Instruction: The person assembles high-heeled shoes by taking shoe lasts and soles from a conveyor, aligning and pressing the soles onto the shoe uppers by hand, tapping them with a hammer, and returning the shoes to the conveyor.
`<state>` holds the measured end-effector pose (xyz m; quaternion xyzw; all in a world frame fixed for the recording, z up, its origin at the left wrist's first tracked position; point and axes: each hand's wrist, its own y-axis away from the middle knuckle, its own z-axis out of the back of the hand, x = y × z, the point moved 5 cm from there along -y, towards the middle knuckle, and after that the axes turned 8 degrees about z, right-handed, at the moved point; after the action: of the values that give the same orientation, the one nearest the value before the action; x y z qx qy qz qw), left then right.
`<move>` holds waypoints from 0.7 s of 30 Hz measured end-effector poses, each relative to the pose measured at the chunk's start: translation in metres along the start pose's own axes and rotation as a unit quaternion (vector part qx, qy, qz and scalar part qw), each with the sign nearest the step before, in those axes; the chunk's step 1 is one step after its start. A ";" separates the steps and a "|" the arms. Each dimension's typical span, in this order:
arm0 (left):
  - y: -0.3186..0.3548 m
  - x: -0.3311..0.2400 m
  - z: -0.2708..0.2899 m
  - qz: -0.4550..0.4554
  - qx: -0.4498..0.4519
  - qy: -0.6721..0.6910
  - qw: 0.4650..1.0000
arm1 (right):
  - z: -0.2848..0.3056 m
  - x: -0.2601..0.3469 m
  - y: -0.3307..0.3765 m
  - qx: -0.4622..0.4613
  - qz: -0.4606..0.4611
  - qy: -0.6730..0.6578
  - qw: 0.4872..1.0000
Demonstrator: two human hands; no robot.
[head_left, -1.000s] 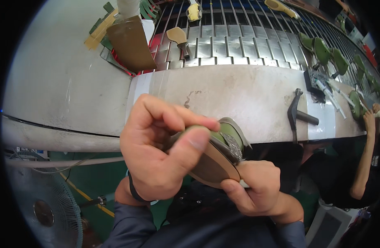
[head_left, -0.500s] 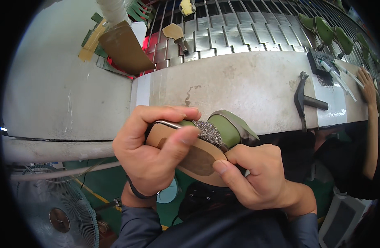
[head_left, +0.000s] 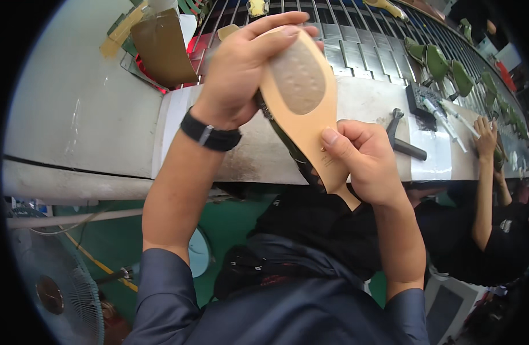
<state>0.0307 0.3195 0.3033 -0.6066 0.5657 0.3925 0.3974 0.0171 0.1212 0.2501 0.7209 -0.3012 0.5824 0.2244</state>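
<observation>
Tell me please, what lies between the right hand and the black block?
In the head view, a hammer lies between the right hand and the black block.

A hammer (head_left: 410, 149) (dark-handled) lies near pale syringes (head_left: 445, 122).

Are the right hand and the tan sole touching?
Touching. The head view shows the right hand with its thumb laid on the tan sole, where it narrows.

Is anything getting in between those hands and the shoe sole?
Nothing visible does: the left hand directly holds the sole by its wide end, and the right hand grips its narrower part.
</observation>
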 end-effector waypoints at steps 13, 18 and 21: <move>-0.020 0.007 -0.002 0.044 0.023 0.015 0.999 | -0.010 0.007 0.008 -0.084 0.077 -0.006 0.993; -0.013 0.013 0.007 0.046 0.062 0.075 0.994 | -0.017 0.000 0.002 -0.065 0.040 0.069 0.995; -0.012 0.008 0.028 0.000 0.075 0.016 0.997 | -0.023 0.002 -0.002 -0.051 0.042 0.120 0.991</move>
<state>0.0427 0.3428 0.2854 -0.5812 0.6002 0.3393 0.4322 0.0026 0.1382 0.2570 0.6201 -0.3313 0.6574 0.2712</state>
